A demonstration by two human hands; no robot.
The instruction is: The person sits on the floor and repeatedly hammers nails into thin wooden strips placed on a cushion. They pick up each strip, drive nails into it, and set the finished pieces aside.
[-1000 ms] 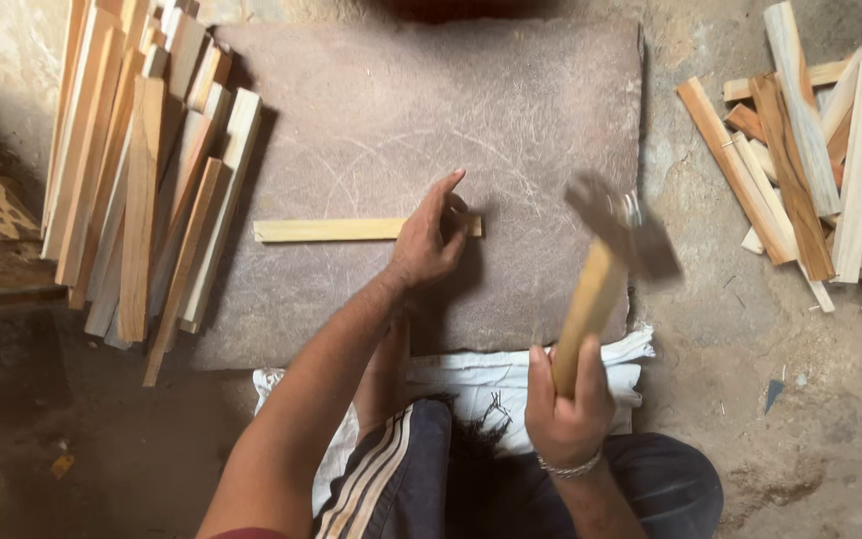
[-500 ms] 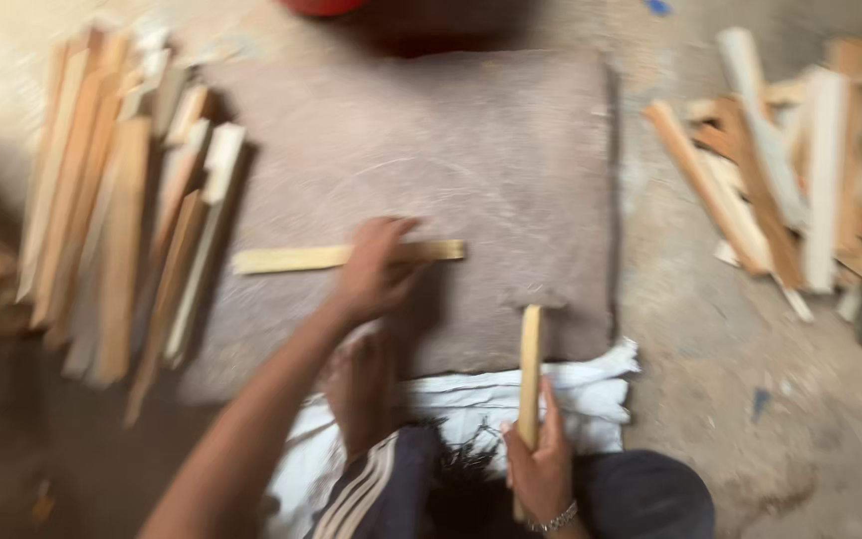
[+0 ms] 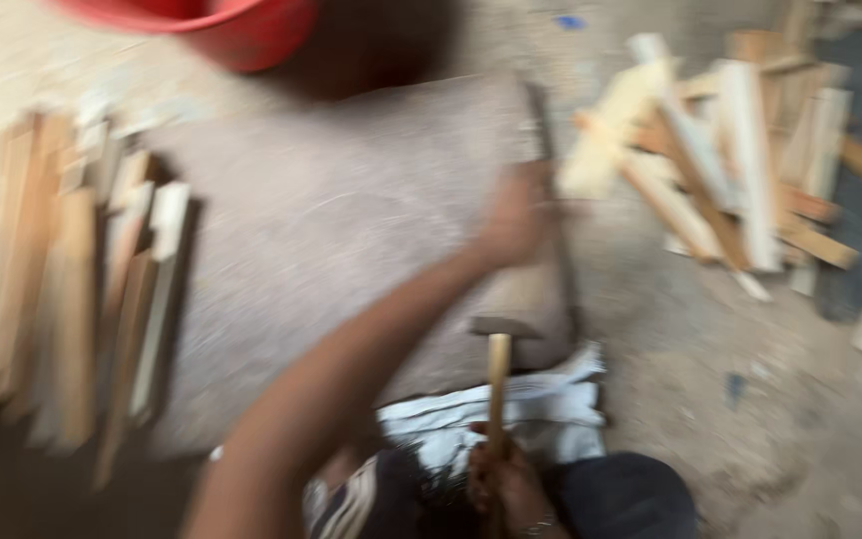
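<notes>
A: What's different from a second ago?

B: The left hand [image 3: 516, 215] has left the middle of the stone slab [image 3: 331, 230], where it was pressing a thin wooden strip flat. It is now at the slab's right edge, stretched toward the loose pile of wood offcuts [image 3: 730, 170] on the ground beyond that edge.

A: And the strip it was holding down?

B: I can't find it on the slab now; the view is badly smeared. Whether that hand is closed on anything I cannot tell.

A: The hammer?

B: The hammer [image 3: 498, 369] has come down from its raised tilt. The right hand [image 3: 506, 484] is clenched around the bottom of the wooden handle, close to the lap, with the head standing upright near the slab's near edge above the white cloth [image 3: 541, 409].

A: So the striking has paused?

B: It looks that way: the reach suggests a change of workpiece. The stacked slats [image 3: 72, 299] by the left edge lie untouched, and a red basin [image 3: 221, 30] now shows past the far edge.
</notes>
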